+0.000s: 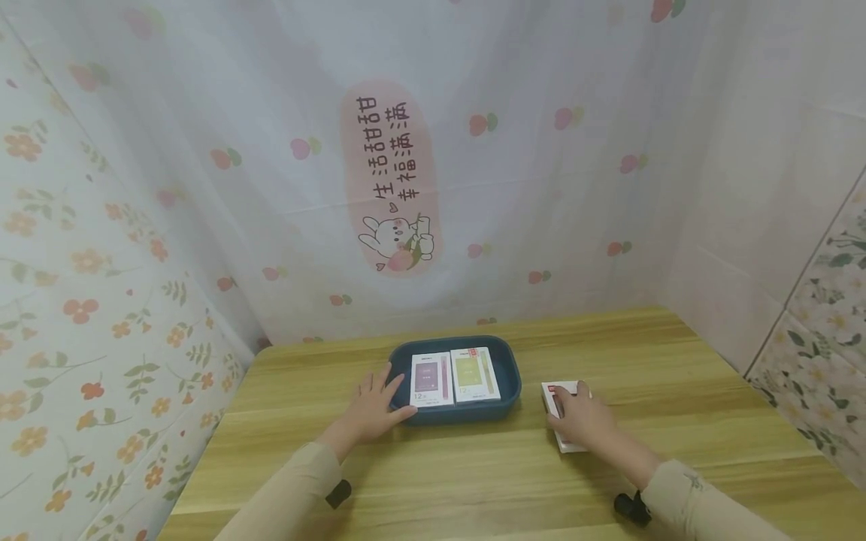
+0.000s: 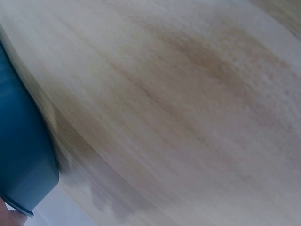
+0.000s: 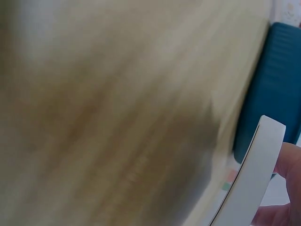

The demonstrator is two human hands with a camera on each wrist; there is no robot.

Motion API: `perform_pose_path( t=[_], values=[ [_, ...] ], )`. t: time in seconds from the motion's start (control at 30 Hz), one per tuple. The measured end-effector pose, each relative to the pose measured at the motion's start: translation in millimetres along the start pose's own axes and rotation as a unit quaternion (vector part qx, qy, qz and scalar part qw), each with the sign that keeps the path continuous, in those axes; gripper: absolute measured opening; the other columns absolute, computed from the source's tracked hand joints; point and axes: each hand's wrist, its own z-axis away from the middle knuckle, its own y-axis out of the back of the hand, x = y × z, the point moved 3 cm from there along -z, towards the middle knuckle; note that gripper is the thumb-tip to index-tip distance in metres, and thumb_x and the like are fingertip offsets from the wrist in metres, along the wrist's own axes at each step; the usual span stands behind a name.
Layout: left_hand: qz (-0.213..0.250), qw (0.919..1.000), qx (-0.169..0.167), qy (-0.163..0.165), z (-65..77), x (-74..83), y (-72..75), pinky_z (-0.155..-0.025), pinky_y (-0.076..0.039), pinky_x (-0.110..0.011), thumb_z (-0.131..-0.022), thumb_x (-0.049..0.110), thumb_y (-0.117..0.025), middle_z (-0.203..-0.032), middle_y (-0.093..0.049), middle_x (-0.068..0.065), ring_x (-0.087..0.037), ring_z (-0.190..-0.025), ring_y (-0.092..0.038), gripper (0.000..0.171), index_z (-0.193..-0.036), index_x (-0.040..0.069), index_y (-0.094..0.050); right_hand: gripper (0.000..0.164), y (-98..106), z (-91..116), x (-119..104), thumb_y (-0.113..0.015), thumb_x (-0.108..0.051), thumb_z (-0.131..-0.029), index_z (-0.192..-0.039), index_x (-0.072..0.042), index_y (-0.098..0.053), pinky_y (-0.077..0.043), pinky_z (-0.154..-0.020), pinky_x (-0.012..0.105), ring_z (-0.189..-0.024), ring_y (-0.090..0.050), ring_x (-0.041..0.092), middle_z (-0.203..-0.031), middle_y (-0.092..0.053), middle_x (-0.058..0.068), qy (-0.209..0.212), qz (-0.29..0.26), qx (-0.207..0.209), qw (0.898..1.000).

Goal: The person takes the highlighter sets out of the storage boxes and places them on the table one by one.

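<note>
A dark blue basin (image 1: 512,402) with a raised rim stands on the table, its side wall (image 2: 23,136) also in the left wrist view. Two flat white boxes lie side by side in it: one with a purple panel (image 1: 431,378), the other with a yellow-green panel (image 1: 475,374). My left hand (image 1: 370,406) rests at the basin's left rim, fingers spread and thumb reaching along the front edge. To the right of the basin, my right hand (image 1: 585,417) grips another flat white box (image 1: 570,445) by its sides; the fingers partly cover its printed top.
The wooden table (image 1: 467,473) runs back to a white curtain (image 1: 541,188) with fruit prints. Floral cloth (image 1: 88,338) hangs on the left, and another flowered cloth (image 1: 812,346) on the right. A black wrist device (image 1: 632,509) sits under the right sleeve.
</note>
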Motion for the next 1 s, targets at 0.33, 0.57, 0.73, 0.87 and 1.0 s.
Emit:
perform_pose_path(
  t=[0.33,0.57,0.73,0.87,1.0],
  values=[
    [0.000,1.0000,-0.001,0.002,-0.9,-0.8,-0.3,-0.102,-0.014,-0.065,-0.084,0.065,-0.043,-0.153,-0.012,-0.015,-0.050,-0.134,-0.011,0.080,-0.143,0.013,-0.032,0.052,-13,18,-4,-0.062,-0.032,-0.075,-0.117,-0.002,-0.056,-0.044,-0.068,0.053,-0.078,-0.054,0.043,-0.114,-0.043,0.039,0.025,0.019,0.016,0.999],
    [0.004,1.0000,-0.001,0.005,-1.6,-1.1,-1.0,-0.102,-0.014,-0.065,-0.084,0.064,-0.044,-0.153,-0.011,-0.014,-0.050,-0.134,-0.010,0.080,-0.144,0.012,-0.030,0.053,-17,30,-11,-0.063,-0.034,-0.074,-0.117,-0.002,-0.056,-0.043,-0.056,0.043,-0.071,-0.049,0.034,-0.108,-0.044,0.029,0.030,0.019,0.012,0.999],
    [0.011,0.9999,0.003,0.002,-1.1,-0.5,-1.0,-0.101,-0.013,-0.066,-0.084,0.064,-0.045,-0.152,-0.011,-0.015,-0.050,-0.134,-0.011,0.080,-0.143,0.011,-0.031,0.054,-20,35,-17,-0.064,-0.035,-0.073,-0.117,-0.004,-0.055,-0.045,-0.060,0.047,-0.074,-0.052,0.038,-0.114,-0.043,0.032,0.034,0.024,0.014,0.999],
    [0.008,1.0000,0.001,0.002,-1.7,-1.5,-2.3,-0.102,-0.013,-0.066,-0.084,0.065,-0.044,-0.152,-0.011,-0.015,-0.050,-0.134,-0.011,0.081,-0.143,0.011,-0.031,0.056,-25,39,-21,-0.066,-0.037,-0.072,-0.116,-0.004,-0.055,-0.045,-0.066,0.053,-0.082,-0.053,0.045,-0.117,-0.042,0.035,0.037,0.027,0.019,0.999],
    [0.006,1.0000,0.000,0.002,-1.1,-1.7,-2.8,-0.102,-0.013,-0.065,-0.084,0.065,-0.044,-0.153,-0.011,-0.015,-0.050,-0.134,-0.010,0.080,-0.144,0.012,-0.030,0.057,-24,41,-24,-0.067,-0.039,-0.071,-0.115,-0.004,-0.056,-0.045,-0.061,0.051,-0.079,-0.052,0.042,-0.110,-0.044,0.031,0.038,0.025,0.027,0.999]
  ],
)
